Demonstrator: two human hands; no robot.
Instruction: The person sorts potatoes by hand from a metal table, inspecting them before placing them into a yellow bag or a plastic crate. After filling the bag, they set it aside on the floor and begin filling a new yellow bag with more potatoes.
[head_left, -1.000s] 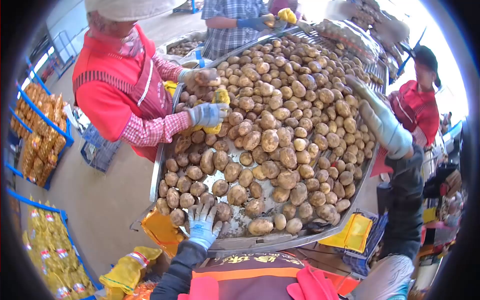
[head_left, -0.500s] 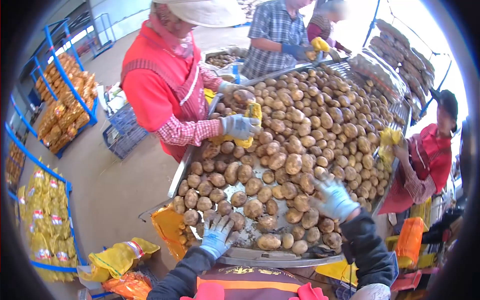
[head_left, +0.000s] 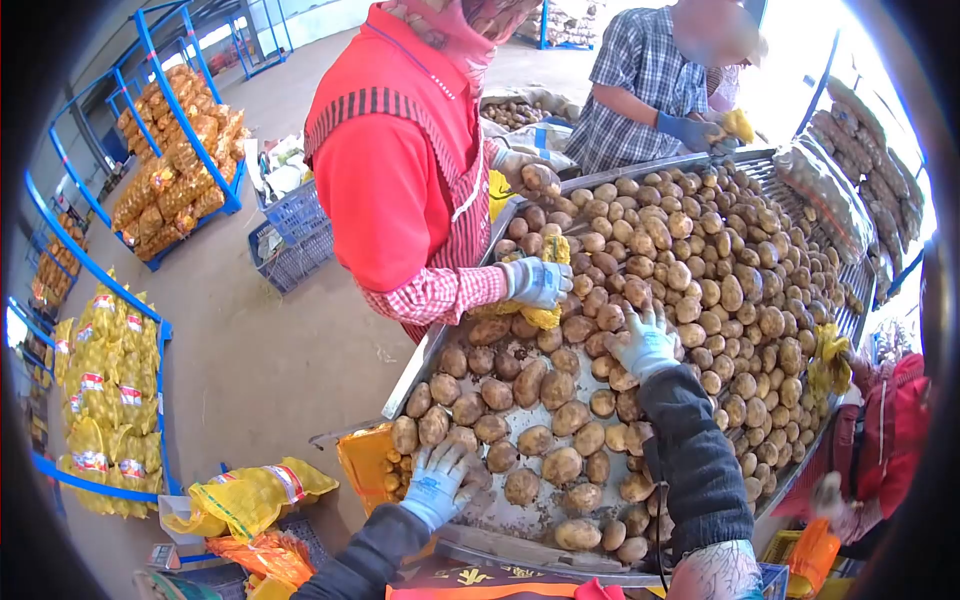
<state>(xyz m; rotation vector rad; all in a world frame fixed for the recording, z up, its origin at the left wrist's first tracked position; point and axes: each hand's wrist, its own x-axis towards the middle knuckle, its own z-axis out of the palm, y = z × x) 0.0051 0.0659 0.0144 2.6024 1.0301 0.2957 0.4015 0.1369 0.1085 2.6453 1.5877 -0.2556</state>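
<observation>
Many brown potatoes [head_left: 562, 465] are spread over a metal sorting table [head_left: 500, 517]. My left hand [head_left: 438, 485], in a pale blue and white glove, rests at the near left corner with its fingers stretched out. A potato [head_left: 479, 474] lies against its thumb side; I cannot make out whether it is touched. Farther in, my right hand [head_left: 645, 345] reaches over the pile with its gloved fingers spread on top of potatoes. An orange bag [head_left: 365, 462] hangs at the table's left corner, with small potatoes beside my left hand.
Across the left edge, a co-worker's gloved hand [head_left: 538, 282] holds yellow netting. Another person [head_left: 640, 90] stands at the far end, and one in red [head_left: 890, 430] is on the right. Filled yellow sacks [head_left: 110, 400] stand on a blue-framed pallet; blue crates [head_left: 295, 240] are on the floor.
My right hand has moved from the right side of the pile farther up and inward. My left hand stays near the left corner. The person on the right has bent lower, and the view has shifted.
</observation>
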